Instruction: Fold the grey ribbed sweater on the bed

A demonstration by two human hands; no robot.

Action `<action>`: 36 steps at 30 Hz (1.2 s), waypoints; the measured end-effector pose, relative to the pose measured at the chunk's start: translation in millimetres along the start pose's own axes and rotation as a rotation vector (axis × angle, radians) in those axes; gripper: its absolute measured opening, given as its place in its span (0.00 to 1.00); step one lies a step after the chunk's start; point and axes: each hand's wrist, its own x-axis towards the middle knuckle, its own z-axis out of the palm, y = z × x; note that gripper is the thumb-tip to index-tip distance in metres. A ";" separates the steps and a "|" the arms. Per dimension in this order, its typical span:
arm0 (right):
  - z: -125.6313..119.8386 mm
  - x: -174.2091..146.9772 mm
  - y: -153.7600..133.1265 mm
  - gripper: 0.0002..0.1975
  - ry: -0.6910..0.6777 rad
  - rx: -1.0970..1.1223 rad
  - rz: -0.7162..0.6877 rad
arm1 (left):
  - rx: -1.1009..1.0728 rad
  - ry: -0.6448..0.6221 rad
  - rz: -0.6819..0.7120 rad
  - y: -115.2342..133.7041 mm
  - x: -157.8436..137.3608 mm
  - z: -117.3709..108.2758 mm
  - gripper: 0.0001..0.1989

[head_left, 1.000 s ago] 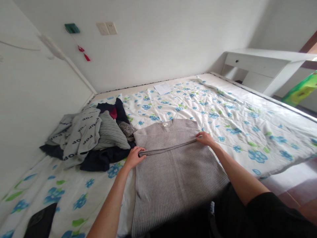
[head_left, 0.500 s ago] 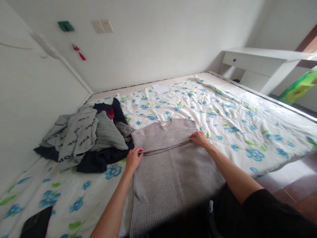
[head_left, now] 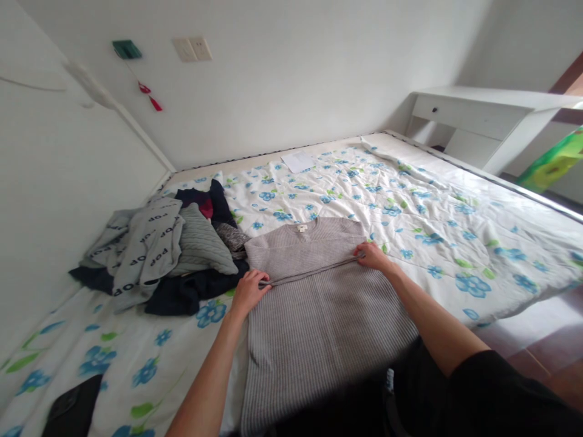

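Observation:
A grey-beige ribbed knit sweater [head_left: 319, 321] lies flat on the bed, its neckline and label pointing away from me. Its sleeves are laid across the chest in a band. At the left end of that band is my left hand [head_left: 249, 292], thumb and fingers closed on the knit edge. My right hand [head_left: 373, 256] pinches the band's right end, with the fingertips partly hidden by the fabric. Below the band, the sweater's body spreads toward me, and its lower part passes out of sight by my dark clothing.
Left of the sweater is a heap of clothes [head_left: 150, 249], grey and dark blue. A black phone-like object [head_left: 73, 405] lies at the lower left. Paper [head_left: 297, 161] rests farther back on the floral sheet [head_left: 437, 243]. A white desk [head_left: 473, 115] stands at the right.
The view has shifted slightly. My left hand's fingers have moved a little at the sleeve band's left end; the right hand stays at the other end. The sweater keeps its shape.

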 end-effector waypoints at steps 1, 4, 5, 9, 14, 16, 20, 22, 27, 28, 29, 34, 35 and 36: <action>0.0 -0.1 -1.1 0.14 0.005 -0.007 0.006 | 0.014 0.015 -0.008 1.2 -0.5 0.0 0.04; -2.1 -0.3 -5.2 0.12 0.038 -0.008 0.054 | 0.038 0.085 -0.040 2.3 -1.5 0.2 0.05; -3.1 -0.4 -6.4 0.12 0.055 -0.004 0.074 | 0.040 0.096 -0.046 1.7 -1.5 0.8 0.06; -3.5 0.0 -8.3 0.12 0.033 -0.028 0.117 | -0.021 0.025 -0.076 -5.1 1.6 4.7 0.03; 4.0 1.8 -6.5 0.08 -0.044 -0.076 0.088 | -0.345 0.005 -0.277 -20.8 19.8 4.3 0.14; 6.1 2.2 -6.2 0.13 -0.040 -0.056 0.100 | -0.549 0.148 -0.459 -26.8 32.4 3.7 0.14; 7.8 2.8 -6.6 0.13 -0.003 -0.020 0.124 | -0.851 0.256 -0.705 -37.8 60.3 5.9 0.22; 8.3 3.5 -6.4 0.12 0.012 -0.006 0.128 | -0.880 0.229 -0.697 -45.7 73.1 6.4 0.28; 9.5 6.1 -3.0 0.09 0.031 0.030 0.118 | -0.499 0.136 -0.651 -76.3 101.9 -2.8 0.43; 9.7 6.7 -2.3 0.08 0.030 0.032 0.118 | -0.387 0.094 -0.615 -82.7 106.2 -5.6 0.44; 10.1 7.3 -1.7 0.08 0.029 0.031 0.119 | -0.281 0.057 -0.568 -88.8 109.2 -8.4 0.43; 13.1 9.8 0.7 0.07 0.045 0.037 0.110 | 0.137 0.045 -0.530 -121.9 90.8 -22.0 0.24; 13.7 9.9 1.4 0.07 0.049 0.043 0.106 | 0.182 0.066 -0.569 -130.8 80.7 -26.2 0.21; 14.2 9.9 2.0 0.07 0.051 0.049 0.104 | 0.205 0.098 -0.612 -140.4 69.8 -31.3 0.19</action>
